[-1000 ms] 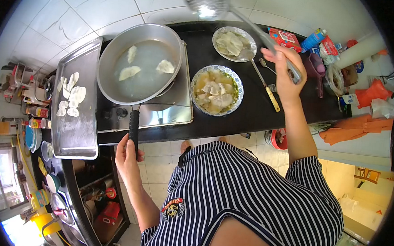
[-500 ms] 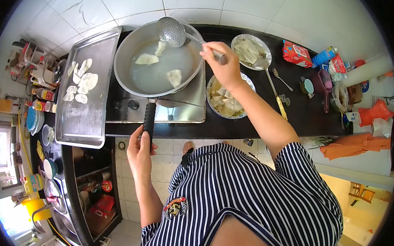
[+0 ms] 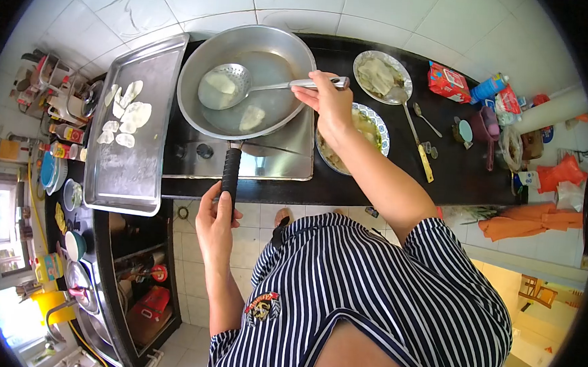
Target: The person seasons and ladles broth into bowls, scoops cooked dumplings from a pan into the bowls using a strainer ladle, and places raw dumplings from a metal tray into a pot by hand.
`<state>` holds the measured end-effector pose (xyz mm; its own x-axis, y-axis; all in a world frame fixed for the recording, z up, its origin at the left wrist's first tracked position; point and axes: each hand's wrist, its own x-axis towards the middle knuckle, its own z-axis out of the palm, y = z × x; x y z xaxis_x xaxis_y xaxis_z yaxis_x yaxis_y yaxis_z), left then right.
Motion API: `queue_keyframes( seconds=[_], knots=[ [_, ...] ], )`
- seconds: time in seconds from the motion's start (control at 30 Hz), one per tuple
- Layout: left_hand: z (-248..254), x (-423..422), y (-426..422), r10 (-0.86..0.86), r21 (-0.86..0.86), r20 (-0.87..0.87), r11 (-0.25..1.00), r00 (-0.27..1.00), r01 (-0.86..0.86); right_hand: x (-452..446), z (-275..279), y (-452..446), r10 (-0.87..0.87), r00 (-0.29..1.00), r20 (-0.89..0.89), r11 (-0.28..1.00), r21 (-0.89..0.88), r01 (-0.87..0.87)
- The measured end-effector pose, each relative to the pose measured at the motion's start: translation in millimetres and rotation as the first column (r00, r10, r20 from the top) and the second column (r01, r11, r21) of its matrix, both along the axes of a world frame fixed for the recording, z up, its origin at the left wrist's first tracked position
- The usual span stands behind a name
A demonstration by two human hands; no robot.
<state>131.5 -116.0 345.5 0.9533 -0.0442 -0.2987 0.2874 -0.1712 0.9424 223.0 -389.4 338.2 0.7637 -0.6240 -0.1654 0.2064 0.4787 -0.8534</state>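
My left hand [image 3: 216, 222] grips the black handle of a wide pan [image 3: 300, 53] on the stove. Cloudy water fills the pan's bottom. My right hand [image 3: 330, 105] holds the handle of a slotted ladle [image 3: 245, 79], whose round head is down in the pan at the left. A pale dumpling [image 3: 221, 82] lies in the ladle's head, and another dumpling [image 3: 251, 118] is in the water below it. Right of the pan, partly behind my right arm, stands a patterned bowl [image 3: 383, 136] of soup.
A metal tray [image 3: 129, 185] with several flat dumplings lies left of the stove [image 3: 275, 162]. A second bowl [image 3: 409, 89] holds food and a yellow-handled spoon [image 3: 424, 162]. Further right are a small spoon [image 3: 429, 122], a red packet [image 3: 448, 83] and a blue bottle [image 3: 488, 88].
The ladle has come down from above the counter into the pan, moving left with my right hand. A dumpling is now in its head. My left hand still grips the pan handle.
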Motion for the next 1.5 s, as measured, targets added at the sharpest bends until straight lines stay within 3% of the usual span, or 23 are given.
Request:
queue_keyframes(
  seconds=[0.1,0.3,0.37,0.5,0.93,1.5],
  knots=[
    [-0.8,0.4,1.4,0.005,0.014,-0.004,1.0,1.0,-0.005,-11.2,3.7,-17.3,0.036,0.999,0.018,0.999,-0.026,-0.035],
    [-0.5,0.9,0.9,0.002,0.017,-0.011,1.0,1.0,-0.002,-32.0,13.4,-50.0,0.067,0.998,0.022,0.961,-0.272,-0.058],
    [-1.0,0.6,1.1,-0.002,0.012,-0.004,1.0,1.0,0.002,-37.0,14.5,-56.4,0.134,0.989,0.064,0.884,-0.459,-0.09],
    [-0.4,0.9,1.0,-0.002,0.014,0.001,1.0,1.0,0.002,-48.4,14.6,-67.3,0.207,0.978,-0.021,0.786,-0.592,-0.179],
    [0.7,1.4,1.6,-0.025,0.039,-0.001,0.999,1.0,0.025,-62.6,14.2,-66.7,0.171,0.982,-0.079,0.959,-0.213,-0.184],
    [-0.5,0.9,-1.2,-0.011,0.033,0.012,0.999,1.0,0.011,-57.4,47.3,-48.4,-0.031,0.999,0.014,0.983,-0.178,0.033]
  ],
)
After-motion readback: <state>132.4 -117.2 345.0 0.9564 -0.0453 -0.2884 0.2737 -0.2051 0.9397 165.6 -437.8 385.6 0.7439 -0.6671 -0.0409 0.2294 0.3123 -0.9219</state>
